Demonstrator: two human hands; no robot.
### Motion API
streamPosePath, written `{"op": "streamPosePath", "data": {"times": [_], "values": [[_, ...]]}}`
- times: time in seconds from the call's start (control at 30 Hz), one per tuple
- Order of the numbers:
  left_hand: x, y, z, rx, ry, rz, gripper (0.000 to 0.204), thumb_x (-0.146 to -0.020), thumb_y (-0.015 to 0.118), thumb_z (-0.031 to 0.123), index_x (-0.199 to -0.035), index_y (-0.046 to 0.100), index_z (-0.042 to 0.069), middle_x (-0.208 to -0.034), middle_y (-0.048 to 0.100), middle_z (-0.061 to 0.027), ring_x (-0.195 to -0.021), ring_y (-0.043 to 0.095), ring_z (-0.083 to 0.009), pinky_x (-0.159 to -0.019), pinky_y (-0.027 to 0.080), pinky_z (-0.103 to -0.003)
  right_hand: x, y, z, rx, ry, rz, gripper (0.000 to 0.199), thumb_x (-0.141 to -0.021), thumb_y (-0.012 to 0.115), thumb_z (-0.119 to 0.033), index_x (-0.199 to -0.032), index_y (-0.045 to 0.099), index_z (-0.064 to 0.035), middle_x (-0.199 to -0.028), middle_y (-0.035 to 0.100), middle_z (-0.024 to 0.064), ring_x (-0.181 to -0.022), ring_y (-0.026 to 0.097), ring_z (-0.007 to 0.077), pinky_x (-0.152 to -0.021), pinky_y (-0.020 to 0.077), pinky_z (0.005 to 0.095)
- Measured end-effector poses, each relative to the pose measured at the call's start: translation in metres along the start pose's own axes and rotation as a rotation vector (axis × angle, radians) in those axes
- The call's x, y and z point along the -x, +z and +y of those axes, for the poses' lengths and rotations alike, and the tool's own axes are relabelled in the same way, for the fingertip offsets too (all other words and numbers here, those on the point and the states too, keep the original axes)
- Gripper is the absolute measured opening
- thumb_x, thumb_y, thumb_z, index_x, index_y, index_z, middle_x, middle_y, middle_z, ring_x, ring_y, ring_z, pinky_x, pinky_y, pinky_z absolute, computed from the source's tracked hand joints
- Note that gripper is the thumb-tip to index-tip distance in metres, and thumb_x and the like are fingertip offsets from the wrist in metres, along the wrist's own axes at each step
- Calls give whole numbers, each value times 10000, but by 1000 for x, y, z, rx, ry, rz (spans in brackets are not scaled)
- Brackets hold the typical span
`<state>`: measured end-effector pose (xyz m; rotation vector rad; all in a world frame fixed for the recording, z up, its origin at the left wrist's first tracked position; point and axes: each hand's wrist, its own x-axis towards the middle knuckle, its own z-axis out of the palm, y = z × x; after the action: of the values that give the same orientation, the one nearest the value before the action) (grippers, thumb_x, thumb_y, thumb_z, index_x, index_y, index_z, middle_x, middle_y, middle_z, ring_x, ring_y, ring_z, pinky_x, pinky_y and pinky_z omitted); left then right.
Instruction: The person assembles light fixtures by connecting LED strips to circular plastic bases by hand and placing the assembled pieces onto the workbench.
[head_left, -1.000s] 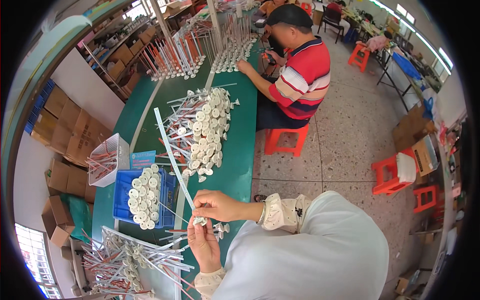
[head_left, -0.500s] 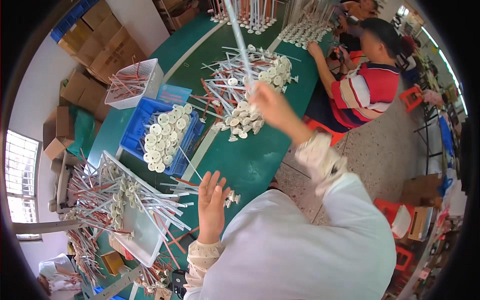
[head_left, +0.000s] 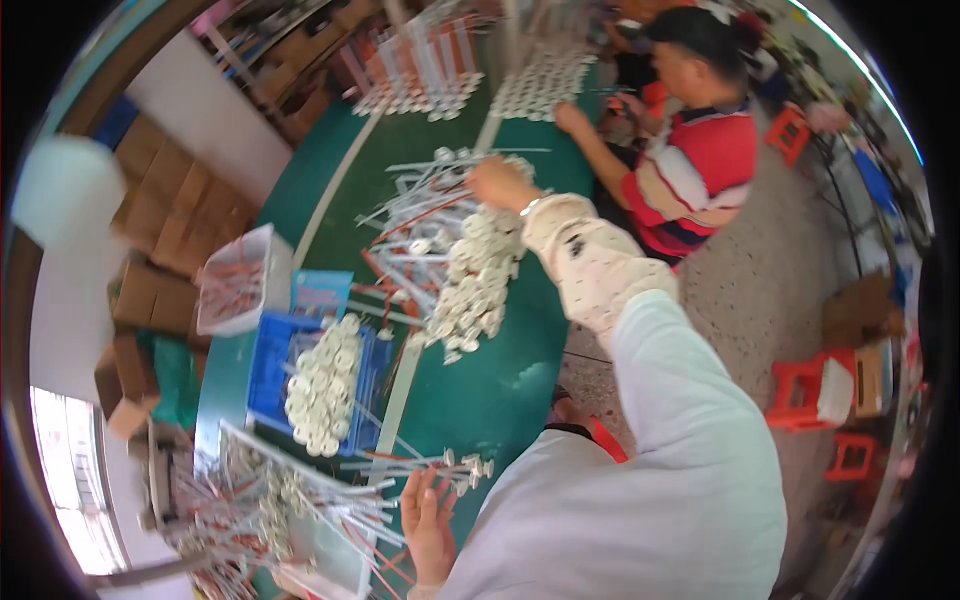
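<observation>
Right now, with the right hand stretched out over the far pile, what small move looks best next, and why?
Probably close the right hand on one rod from the far pile of white rods with round discs: it is already at the pile's far edge. The left hand waits open beside a small bundle at the near edge of the green table.

This is a small assembly workshop. A long green table [head_left: 500, 390] runs toward twelve o'clock, heaped with white round-headed parts [head_left: 475, 275] and thin tubes. A blue crate [head_left: 265, 365] at nine o'clock holds more parts. Cardboard boxes [head_left: 165, 215] stack at ten o'clock, and a seated co-worker [head_left: 690, 170] works at one o'clock.
</observation>
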<state>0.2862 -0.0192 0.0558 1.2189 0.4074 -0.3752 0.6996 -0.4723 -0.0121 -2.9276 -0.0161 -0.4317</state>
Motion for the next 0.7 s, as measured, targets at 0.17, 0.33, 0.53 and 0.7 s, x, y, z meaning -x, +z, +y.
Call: {"op": "streamPosePath", "data": {"times": [0.17, 0.33, 0.53, 0.7], "values": [[6, -36, 2, -215, 66, 23, 481, -1031, 616, 140, -1480, 455, 82, -1447, 559, -104, -1149, 619, -191, -918, 536, -310, 52, -20, -18, -319, -48, 420, 196, -901, 599, -232, -966, 737, -110, -1063, 670, 130, -1054, 604, 361, -888, 490, 517], [0, -69, 8, -641, 294, 23, 431, -1002, 631, 84, -1416, 520, 35, -1346, 618, -97, -1115, 624, -159, -895, 522, -285, 193, -75, -56, -443, -83, 208, 180, -903, 591, -177, -1032, 696, -109, -996, 627, 134, -1033, 570, 367, -886, 460, 506], [18, -71, 15, -1369, 628, 90, 518, -820, 772, 168, -1296, 602, 59, -1267, 641, -180, -1133, 609, -385, -950, 498, -471, 362, -33, -95, -614, -184, -258, 198, -962, 625, -204, -1118, 701, -106, -1068, 668, 120, -1031, 604, 328, -932, 482, 448], [10, -115, -5, -1462, 789, 127, 490, -788, 785, 164, -1231, 610, 49, -1232, 656, -172, -1145, 597, -407, -975, 474, -502, 438, -27, -157, -814, -191, -374, 217, -967, 605, -185, -1124, 690, -63, -1066, 672, 157, -1028, 643, 346, -907, 514, 458]]}}
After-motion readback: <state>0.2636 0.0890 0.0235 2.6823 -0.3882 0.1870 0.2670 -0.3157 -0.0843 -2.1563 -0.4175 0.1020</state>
